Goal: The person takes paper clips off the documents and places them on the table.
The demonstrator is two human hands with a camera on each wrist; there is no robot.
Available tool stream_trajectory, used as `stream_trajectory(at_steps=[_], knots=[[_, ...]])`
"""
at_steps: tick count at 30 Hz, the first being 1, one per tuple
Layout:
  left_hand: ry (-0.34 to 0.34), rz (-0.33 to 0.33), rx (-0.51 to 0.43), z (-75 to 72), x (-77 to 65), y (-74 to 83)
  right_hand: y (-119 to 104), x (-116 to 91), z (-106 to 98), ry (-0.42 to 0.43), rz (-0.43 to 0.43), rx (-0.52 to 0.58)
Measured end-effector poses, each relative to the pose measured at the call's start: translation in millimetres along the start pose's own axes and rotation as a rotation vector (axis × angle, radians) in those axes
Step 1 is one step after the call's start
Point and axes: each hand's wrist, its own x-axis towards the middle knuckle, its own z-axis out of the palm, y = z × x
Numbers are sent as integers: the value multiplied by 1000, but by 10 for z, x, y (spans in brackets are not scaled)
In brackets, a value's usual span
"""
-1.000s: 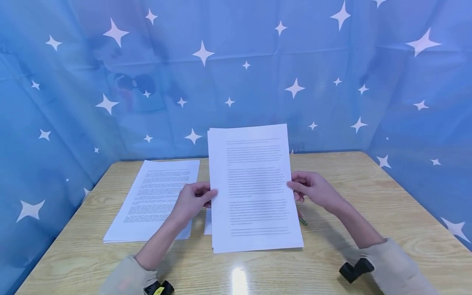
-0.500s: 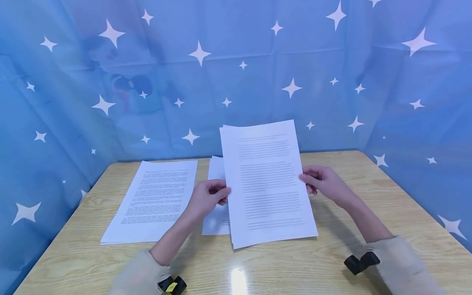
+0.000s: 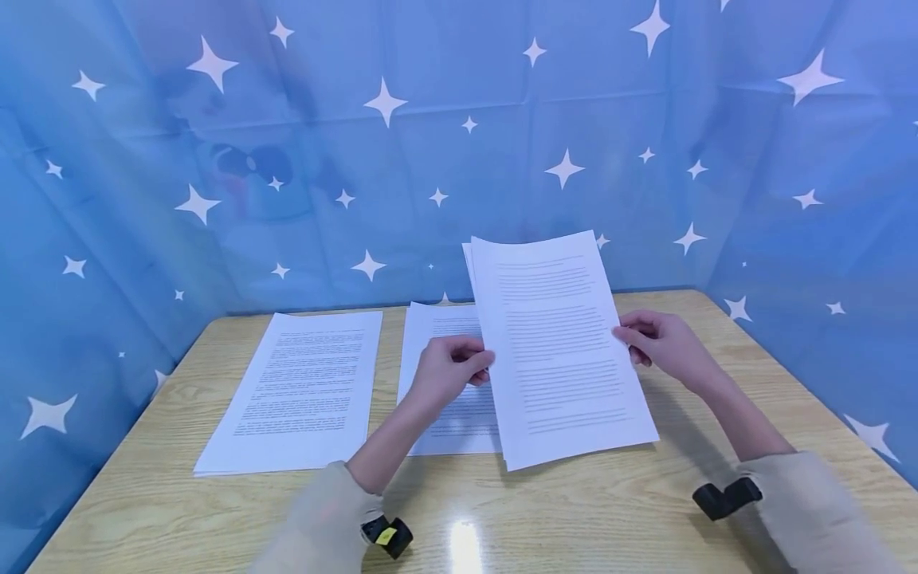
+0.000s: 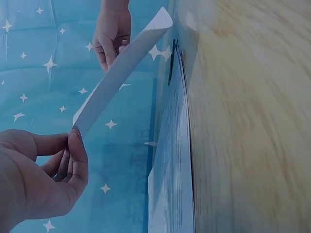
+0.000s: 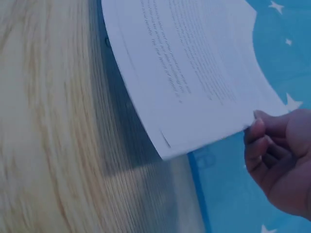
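In the head view my left hand (image 3: 446, 375) pinches the left edge of a few printed sheets of paper (image 3: 562, 351). My right hand (image 3: 668, 347) pinches their right edge with thumb and fingers. The sheets are raised above the table, tilted, with a second sheet's edge showing at the top left corner. From the left wrist the held paper (image 4: 114, 82) appears edge-on, slightly bowed. Below it, a printed stack (image 3: 452, 426) lies on the table, partly covered by the held sheets and my left hand. Another printed stack (image 3: 294, 391) lies to the left.
The wooden table (image 3: 574, 518) has its far edge against a blue curtain (image 3: 430, 159) with white stars. In the left wrist view, a small dark, thin object (image 4: 172, 63) shows near the far end of the lying paper. A black wrist camera (image 3: 387, 536) sits on the left sleeve.
Both hands have carried the held sheets to the right, tilting them further. More of the middle stack on the table has come into view. The left stack stays in place.
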Motion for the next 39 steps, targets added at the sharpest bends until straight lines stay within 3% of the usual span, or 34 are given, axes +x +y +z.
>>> stream_trajectory(at_steps=[14,21,26,39], knots=[[-41,-71,-36,468,199,-22,182,-85,-181,233,12,-202],[-47,-80,-60,686,292,-17,306,-71,-252,318,38,-243],[-44,-77,-57,845,371,-32,403,-67,-308,348,75,-244],[6,-159,-64,1221,509,-81,655,-97,-475,346,128,-229]])
